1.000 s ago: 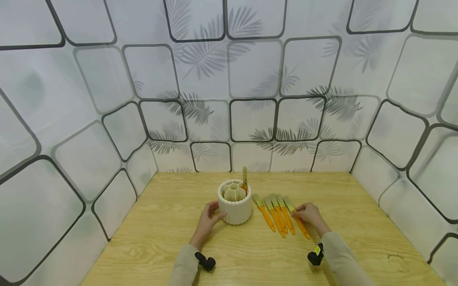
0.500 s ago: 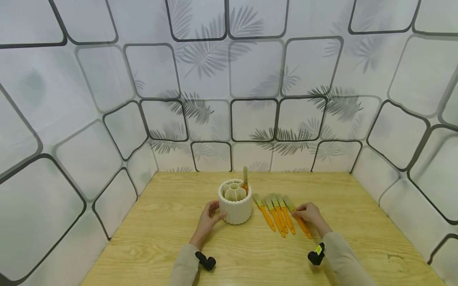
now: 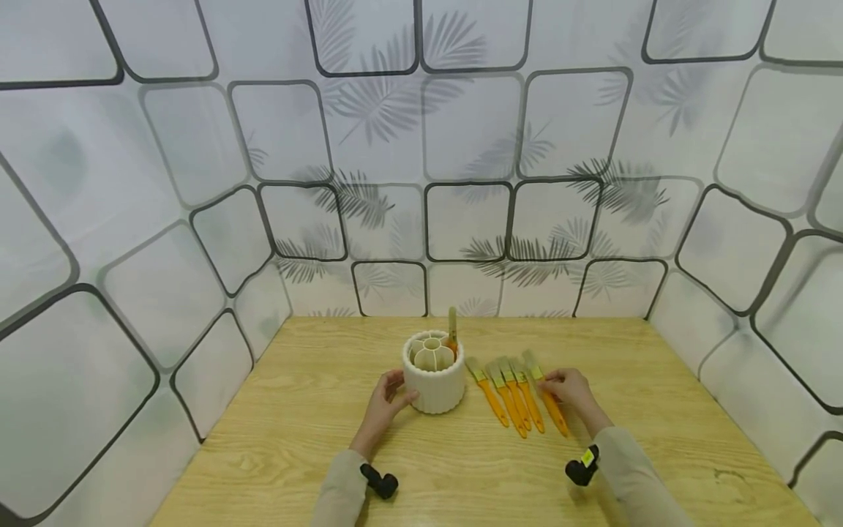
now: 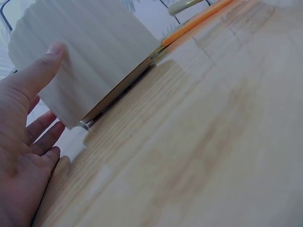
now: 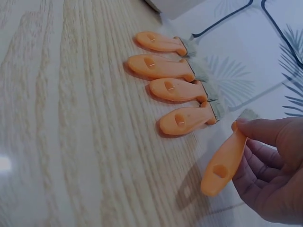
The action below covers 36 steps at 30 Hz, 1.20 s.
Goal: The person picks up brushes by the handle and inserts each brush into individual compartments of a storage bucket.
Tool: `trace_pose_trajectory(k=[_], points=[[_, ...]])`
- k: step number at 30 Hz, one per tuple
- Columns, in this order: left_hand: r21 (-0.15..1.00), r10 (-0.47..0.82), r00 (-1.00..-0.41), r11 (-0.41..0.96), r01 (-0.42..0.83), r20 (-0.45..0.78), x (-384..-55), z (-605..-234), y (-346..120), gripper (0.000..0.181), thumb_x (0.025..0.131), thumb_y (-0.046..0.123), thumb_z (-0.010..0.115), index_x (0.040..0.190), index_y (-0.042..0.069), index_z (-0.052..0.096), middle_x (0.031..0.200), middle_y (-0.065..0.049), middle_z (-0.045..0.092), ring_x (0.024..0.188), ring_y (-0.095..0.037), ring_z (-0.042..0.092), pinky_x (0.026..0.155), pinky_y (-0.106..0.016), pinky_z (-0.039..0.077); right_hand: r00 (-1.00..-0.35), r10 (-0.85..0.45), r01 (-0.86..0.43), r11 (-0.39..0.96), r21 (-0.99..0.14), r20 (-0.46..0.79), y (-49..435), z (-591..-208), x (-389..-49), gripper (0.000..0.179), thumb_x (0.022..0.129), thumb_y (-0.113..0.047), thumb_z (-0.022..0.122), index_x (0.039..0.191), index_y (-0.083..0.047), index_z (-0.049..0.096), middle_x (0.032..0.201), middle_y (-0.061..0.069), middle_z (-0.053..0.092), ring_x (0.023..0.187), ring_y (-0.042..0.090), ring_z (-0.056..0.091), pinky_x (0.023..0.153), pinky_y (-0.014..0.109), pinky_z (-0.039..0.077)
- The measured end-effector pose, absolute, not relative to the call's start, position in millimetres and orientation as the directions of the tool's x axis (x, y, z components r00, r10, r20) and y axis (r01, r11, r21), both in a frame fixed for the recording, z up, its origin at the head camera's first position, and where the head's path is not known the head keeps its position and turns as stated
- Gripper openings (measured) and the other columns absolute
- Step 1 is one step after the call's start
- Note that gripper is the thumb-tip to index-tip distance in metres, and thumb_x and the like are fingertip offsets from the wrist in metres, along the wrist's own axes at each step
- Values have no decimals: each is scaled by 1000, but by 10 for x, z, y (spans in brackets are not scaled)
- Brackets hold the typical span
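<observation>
A white ribbed holder [image 3: 435,391], divided inside into petal-shaped compartments, stands upright on the table. One paintbrush [image 3: 452,326] stands in its back right compartment, bristles up. My left hand [image 3: 384,402] holds the holder's left side; in the left wrist view the thumb presses its ribbed wall [image 4: 94,61] and the other fingers reach round near the base. My right hand [image 3: 576,394] pinches an orange-handled paintbrush [image 5: 222,163] near its ferrule, between thumb and fingers. The handle end hangs over its shadow on the table in the right wrist view.
Several more orange paintbrushes [image 3: 512,399] lie side by side between the holder and my right hand, bristles pointing away. The wooden table [image 3: 461,476] ends at a patterned curtain [image 3: 467,219] behind and on both sides.
The paintbrush in my right hand has shifted slightly away from me, and its handle end has swung a little left. My left hand and the holder look almost unchanged.
</observation>
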State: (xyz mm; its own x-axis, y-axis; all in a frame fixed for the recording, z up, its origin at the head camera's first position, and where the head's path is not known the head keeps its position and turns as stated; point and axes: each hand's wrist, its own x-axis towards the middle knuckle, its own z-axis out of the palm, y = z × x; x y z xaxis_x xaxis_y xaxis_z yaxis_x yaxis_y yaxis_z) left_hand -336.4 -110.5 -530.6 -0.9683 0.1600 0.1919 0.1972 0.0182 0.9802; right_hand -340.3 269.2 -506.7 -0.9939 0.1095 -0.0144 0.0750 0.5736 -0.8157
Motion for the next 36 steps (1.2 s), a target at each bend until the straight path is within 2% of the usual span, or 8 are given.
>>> trace_pose_trajectory(k=[8,17,23,32,36], points=[[979,161,-967,19,203,197,-3348,-5321,-1116,59,83,15,71,130,0,39,133,-19,43,129,-36,36,112,-47,24,-991,135,53,513,-856,20,2679,-5045,-3419,32,86,-17,66,105,8,62,88,16,66,67,15,59,57,28,53],[976,158,-965,35,215,207,-3349,-5328,-1119,58,84,12,69,132,1,38,134,-20,42,129,-37,37,112,-48,24,-986,158,27,426,-904,45,2662,-5022,-3446,42,87,-22,67,114,9,58,100,20,66,78,19,65,66,31,56],[978,160,-967,31,207,199,-3344,-5319,-1111,59,83,14,70,132,1,38,134,-20,42,129,-37,36,112,-48,23,-985,169,33,357,-934,30,2662,-5016,-3463,48,86,-24,67,118,9,55,101,16,66,81,15,65,69,30,57],[976,164,-964,24,216,210,-3354,-5317,-1107,58,83,15,71,131,3,40,134,-19,43,129,-37,36,112,-48,24,-987,159,27,324,-946,27,2637,-4989,-3473,47,87,-19,67,121,11,53,105,19,65,79,11,64,70,29,56],[975,167,-963,27,218,211,-3359,-5308,-1109,59,83,16,71,131,3,39,134,-19,42,129,-36,36,112,-48,23,-990,135,14,298,-954,28,2629,-4981,-3491,47,89,-16,64,124,11,50,112,24,61,80,8,63,71,28,56]])
